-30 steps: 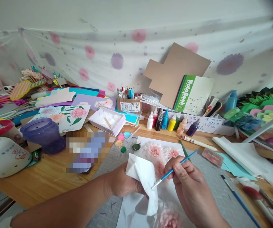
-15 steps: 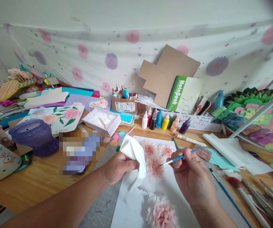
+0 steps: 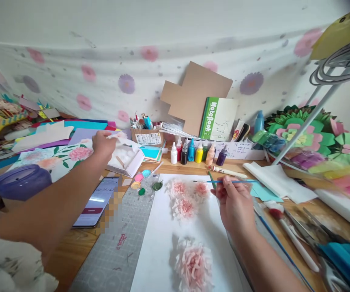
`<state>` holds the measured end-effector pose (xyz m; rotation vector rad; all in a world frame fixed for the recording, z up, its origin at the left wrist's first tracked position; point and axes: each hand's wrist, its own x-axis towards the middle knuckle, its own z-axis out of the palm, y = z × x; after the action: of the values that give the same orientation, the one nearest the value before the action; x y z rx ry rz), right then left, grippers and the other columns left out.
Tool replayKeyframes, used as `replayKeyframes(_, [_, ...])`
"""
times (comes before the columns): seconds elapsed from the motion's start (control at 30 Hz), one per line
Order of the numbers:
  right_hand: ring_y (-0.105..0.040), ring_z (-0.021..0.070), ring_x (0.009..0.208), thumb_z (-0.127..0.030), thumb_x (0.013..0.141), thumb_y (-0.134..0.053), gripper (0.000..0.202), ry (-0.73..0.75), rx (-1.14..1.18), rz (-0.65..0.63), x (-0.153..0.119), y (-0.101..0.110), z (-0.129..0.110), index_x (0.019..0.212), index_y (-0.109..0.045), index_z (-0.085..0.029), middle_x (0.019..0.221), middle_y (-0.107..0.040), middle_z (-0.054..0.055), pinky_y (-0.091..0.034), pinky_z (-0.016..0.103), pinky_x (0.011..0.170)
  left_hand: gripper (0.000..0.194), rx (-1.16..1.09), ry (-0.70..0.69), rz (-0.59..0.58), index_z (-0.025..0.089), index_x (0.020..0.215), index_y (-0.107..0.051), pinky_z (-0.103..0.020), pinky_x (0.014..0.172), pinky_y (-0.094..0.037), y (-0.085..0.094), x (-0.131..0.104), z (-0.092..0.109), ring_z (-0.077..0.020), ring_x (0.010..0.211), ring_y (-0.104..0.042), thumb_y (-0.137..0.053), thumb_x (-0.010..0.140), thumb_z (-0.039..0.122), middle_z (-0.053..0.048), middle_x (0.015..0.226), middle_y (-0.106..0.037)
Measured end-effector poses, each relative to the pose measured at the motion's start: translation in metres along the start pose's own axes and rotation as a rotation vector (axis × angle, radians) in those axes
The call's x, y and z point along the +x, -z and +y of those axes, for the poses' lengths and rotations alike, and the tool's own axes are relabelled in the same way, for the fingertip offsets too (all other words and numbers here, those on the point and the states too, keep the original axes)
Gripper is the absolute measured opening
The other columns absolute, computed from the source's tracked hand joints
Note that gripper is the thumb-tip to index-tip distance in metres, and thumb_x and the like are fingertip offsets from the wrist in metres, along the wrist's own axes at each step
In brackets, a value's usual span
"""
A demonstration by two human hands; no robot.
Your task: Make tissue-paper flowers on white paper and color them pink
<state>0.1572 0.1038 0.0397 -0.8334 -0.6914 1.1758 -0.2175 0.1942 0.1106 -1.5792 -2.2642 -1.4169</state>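
Observation:
My right hand (image 3: 235, 202) grips a thin blue paintbrush (image 3: 202, 181) near its middle, its tip pointing left over the sheet. Pink-and-white ruffled paper flowers lie on the white paper (image 3: 153, 243): a small cluster (image 3: 184, 207) at the top and a larger flower (image 3: 194, 263) near me. My left hand (image 3: 103, 144) is stretched out to the back left, fingers closed on a white tissue (image 3: 125, 141) at the edge of a small box (image 3: 135, 162). White fluffy stuff and a wooden stick (image 3: 120, 161) are in that box. My forearm covers part of the painted flower picture (image 3: 80, 153).
A grey cutting mat (image 3: 108, 251) lies under the paper, with paint blobs (image 3: 138, 177) on it. A phone (image 3: 97, 202) lies left. Several paint bottles (image 3: 191, 152) stand behind. Brushes and scissors (image 3: 329, 227) crowd the right, beneath a lamp stand (image 3: 311, 113).
My left hand has carried the white tissue from above the paper to the box at the back left. My right hand has lifted the brush tip off the flower. The view has shifted right.

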Motion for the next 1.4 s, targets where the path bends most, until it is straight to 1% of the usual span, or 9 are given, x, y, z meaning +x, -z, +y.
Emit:
replayKeyframes(0.1, [-0.046, 0.0083, 0.054, -0.047, 0.069, -0.076, 0.034, 0.058, -0.077, 0.01, 0.003, 0.003, 0.0, 0.079, -0.064, -0.017, 0.058, -0.052, -0.005, -0.047, 0.026, 0.061, 0.035, 0.111, -0.062, 0.167, 0.013, 0.111, -0.054, -0.053, 0.096, -0.037, 0.004, -0.023, 0.006, -0.0362, 0.117, -0.049, -0.052, 0.08, 0.029, -0.016, 0.13, -0.048])
replayKeyframes(0.17, [-0.049, 0.0098, 0.059, -0.045, 0.069, -0.076, 0.032, 0.08, -0.125, 0.013, 0.003, 0.004, 0.0, 0.081, -0.065, -0.017, 0.063, -0.055, -0.003, -0.046, 0.026, 0.061, 0.027, 0.163, -0.179, 0.13, 0.014, 0.102, -0.059, -0.047, 0.1, -0.037, 0.004, -0.047, 0.018, -0.0299, 0.114, -0.051, -0.052, 0.077, 0.023, -0.012, 0.119, -0.056])
replayKeyframes(0.27, [-0.053, 0.0116, 0.065, -0.044, 0.071, -0.074, 0.032, 0.099, -0.18, -0.005, 0.002, 0.005, 0.0, 0.086, -0.067, -0.017, 0.073, -0.059, 0.0, -0.046, 0.027, 0.063, 0.02, 0.168, -0.306, -0.134, 0.021, 0.094, -0.061, -0.034, 0.09, -0.045, 0.001, -0.091, 0.032, -0.0215, 0.098, -0.06, -0.056, 0.075, 0.027, -0.003, 0.101, -0.066])
replayKeyframes(0.33, [-0.055, 0.0126, 0.067, -0.043, 0.073, -0.073, 0.031, 0.103, -0.202, -0.033, 0.001, 0.005, 0.001, 0.089, -0.067, -0.017, 0.076, -0.062, 0.001, -0.047, 0.028, 0.064, 0.033, 0.237, -0.41, -0.406, 0.021, 0.108, -0.058, -0.035, 0.091, -0.044, -0.003, -0.118, 0.033, -0.0242, 0.105, -0.058, -0.056, 0.079, 0.034, -0.007, 0.112, -0.064])
replayKeyframes(0.43, [-0.054, 0.0125, 0.064, -0.039, 0.073, -0.074, 0.026, 0.143, -0.203, -0.049, -0.001, 0.005, 0.004, 0.085, -0.064, -0.018, 0.069, -0.059, -0.001, -0.046, 0.029, 0.064, 0.042, 0.331, -0.377, -0.516, 0.019, 0.119, -0.053, -0.036, 0.09, -0.043, -0.005, -0.14, 0.022, -0.0274, 0.111, -0.056, -0.05, 0.084, 0.041, -0.011, 0.12, -0.061])
replayKeyframes(0.57, [-0.051, 0.0111, 0.06, -0.034, 0.075, -0.074, 0.021, 0.195, -0.224, -0.062, -0.003, 0.005, 0.007, 0.081, -0.062, -0.019, 0.064, -0.056, -0.002, -0.043, 0.027, 0.062, 0.034, 0.542, -0.278, -0.559, 0.018, 0.113, -0.054, -0.033, 0.073, -0.042, -0.002, -0.136, 0.009, -0.0276, 0.096, -0.063, -0.031, 0.093, 0.032, -0.012, 0.108, -0.067])
replayKeyframes(0.7, [-0.053, 0.0122, 0.064, -0.035, 0.077, -0.072, 0.019, 0.199, -0.302, -0.081, -0.006, 0.006, 0.009, 0.082, -0.064, -0.018, 0.067, -0.058, -0.001, -0.043, 0.027, 0.063, 0.026, 0.745, -0.201, -0.705, 0.019, 0.094, -0.058, -0.03, 0.06, -0.033, 0.003, -0.125, 0.01, -0.0249, 0.077, -0.064, -0.033, 0.091, 0.024, -0.01, 0.085, -0.069])
replayKeyframes(1.1, [-0.055, 0.0159, 0.064, -0.038, 0.073, -0.075, 0.024, 0.191, -0.38, -0.073, -0.005, 0.011, 0.016, 0.083, -0.066, -0.018, 0.069, -0.061, 0.002, -0.045, 0.03, 0.061, 0.023, 0.555, -0.134, -0.715, 0.02, 0.063, -0.052, -0.029, 0.056, -0.027, -0.003, -0.116, -0.022, -0.0213, 0.069, -0.058, -0.042, 0.083, 0.025, -0.005, 0.07, -0.063])
replayKeyframes(1.4, [-0.054, 0.0139, 0.071, -0.037, 0.077, -0.074, 0.021, 0.116, -0.336, -0.113, -0.012, 0.011, 0.018, 0.086, -0.067, -0.02, 0.075, -0.061, 0.001, -0.042, 0.028, 0.067, 0.026, 0.429, 0.004, -0.787, 0.021, 0.055, -0.042, -0.027, 0.051, -0.025, 0.001, -0.118, -0.026, -0.0184, 0.054, -0.053, -0.047, 0.077, 0.033, -0.001, 0.054, -0.055])
